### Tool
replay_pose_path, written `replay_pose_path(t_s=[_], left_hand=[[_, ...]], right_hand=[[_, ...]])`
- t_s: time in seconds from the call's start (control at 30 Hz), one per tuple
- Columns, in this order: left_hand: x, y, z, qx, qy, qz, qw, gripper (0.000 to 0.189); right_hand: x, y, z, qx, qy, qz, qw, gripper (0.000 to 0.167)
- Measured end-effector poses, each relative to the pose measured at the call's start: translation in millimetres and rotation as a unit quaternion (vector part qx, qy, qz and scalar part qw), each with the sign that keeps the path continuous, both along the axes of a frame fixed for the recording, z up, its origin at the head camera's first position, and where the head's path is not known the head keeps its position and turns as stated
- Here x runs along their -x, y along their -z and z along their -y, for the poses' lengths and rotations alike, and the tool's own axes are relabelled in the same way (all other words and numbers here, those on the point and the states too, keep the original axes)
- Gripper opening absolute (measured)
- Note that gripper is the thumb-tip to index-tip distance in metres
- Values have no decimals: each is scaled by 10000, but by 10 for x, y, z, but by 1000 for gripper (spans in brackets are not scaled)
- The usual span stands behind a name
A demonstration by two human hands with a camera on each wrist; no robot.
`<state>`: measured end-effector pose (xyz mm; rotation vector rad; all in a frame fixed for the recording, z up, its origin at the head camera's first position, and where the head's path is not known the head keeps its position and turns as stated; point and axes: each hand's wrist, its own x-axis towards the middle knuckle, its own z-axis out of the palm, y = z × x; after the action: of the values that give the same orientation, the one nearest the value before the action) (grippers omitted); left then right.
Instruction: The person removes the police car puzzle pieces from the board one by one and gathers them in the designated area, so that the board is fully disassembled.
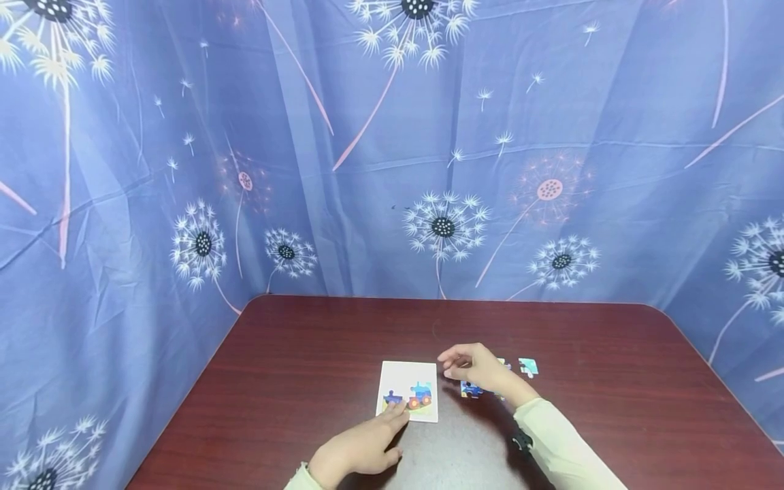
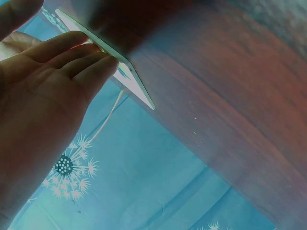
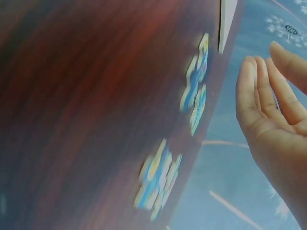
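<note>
A white puzzle board [image 1: 407, 373] lies on the table, with fitted pieces [image 1: 421, 393] showing part of a colourful train. My left hand [image 1: 361, 446] rests its straight fingertips on the board's near edge, covering some of the picture. In the left wrist view, those fingers lie over the rim of the board [image 2: 139, 88]. Just right of the board, my right hand [image 1: 480, 367] hovers with gently bent fingers. The right wrist view shows its thumb apart from the fingers and nothing between them. Loose puzzle pieces [image 1: 470, 390] lie beneath this hand, partly hidden by it.
Farther right lies a light green-blue puzzle piece [image 1: 528, 367]. The right wrist view shows several loose pieces [image 3: 156, 179] in two groups on the dark red-brown table [image 1: 294, 367]. A blue dandelion-print curtain [image 1: 367, 204] hangs along the table's back and sides.
</note>
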<state>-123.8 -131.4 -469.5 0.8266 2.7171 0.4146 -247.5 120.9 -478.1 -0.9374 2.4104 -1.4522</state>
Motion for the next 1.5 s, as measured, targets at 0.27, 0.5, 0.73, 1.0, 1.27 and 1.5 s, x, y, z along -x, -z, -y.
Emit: replay_pose_path(t_s=[0.27, 0.5, 0.73, 1.0, 1.27, 1.5], left_hand=[[4, 22, -1, -7, -10, 59, 10000, 57], [7, 14, -1, -39, 4, 38, 10000, 57], [-8, -13, -6, -97, -7, 128, 9999, 56], [-9, -34, -3, -85, 6, 62, 9999, 56], [7, -13, -3, -98, -16, 130, 9999, 56], [14, 3, 5, -84, -9, 92, 9999, 57]], right_hand=[[-29, 12, 241, 146, -204, 452, 9987, 26], [-52, 26, 358, -490, -481, 406, 9968, 33], [-61, 83, 388, -673, -700, 148, 9952, 33], [-49, 114, 424, -859, -660, -8, 9941, 35], [-58, 91, 432, -938, -664, 108, 9933, 33], [-64, 78, 428, -951, -575, -91, 9938, 32]])
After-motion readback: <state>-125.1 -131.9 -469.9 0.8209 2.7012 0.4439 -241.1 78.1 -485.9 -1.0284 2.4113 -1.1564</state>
